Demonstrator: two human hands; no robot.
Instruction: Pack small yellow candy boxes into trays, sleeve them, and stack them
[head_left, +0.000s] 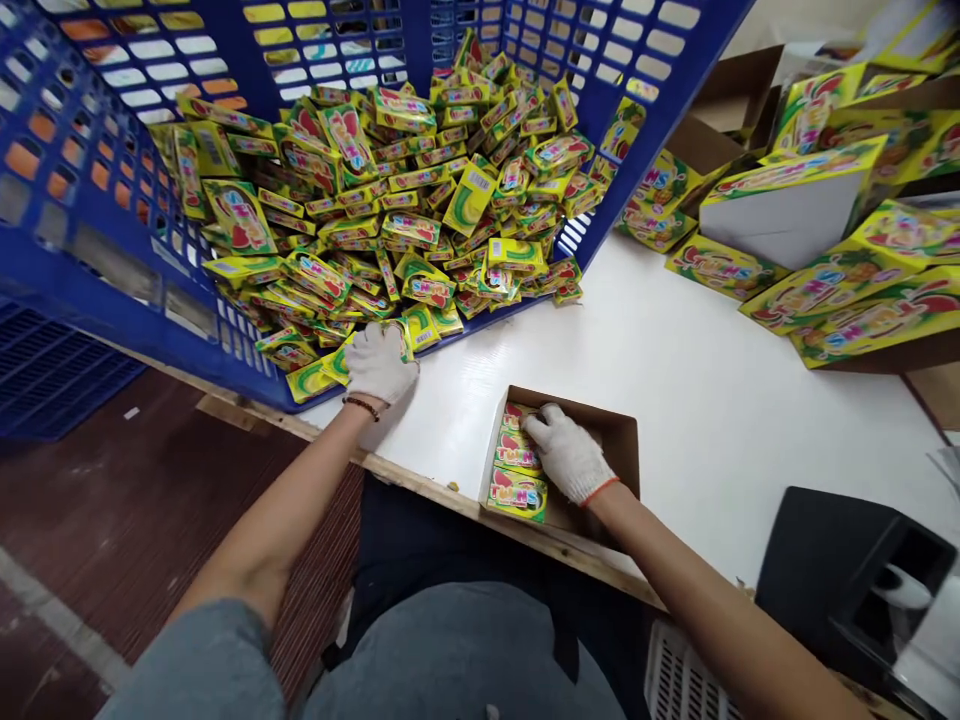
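Candy packs point(517, 470), the little yellow ones, sit lined up along the left wall of a small cardboard box point(622, 440) on the white bench point(697, 400). Right hand point(566, 452), gloved, is inside that box with fingers resting flat on the top packs, not really gripping anything. Left hand point(379, 362), also gloved, is curled over a few loose packs point(330, 368) at the lip of the tipped blue crate point(90, 290), which is stuffed with a big heap of the same packs. Bigger yellow display cartons point(840, 290) are stacked off to the right, and a black machine point(855, 575) sits at the near right corner.
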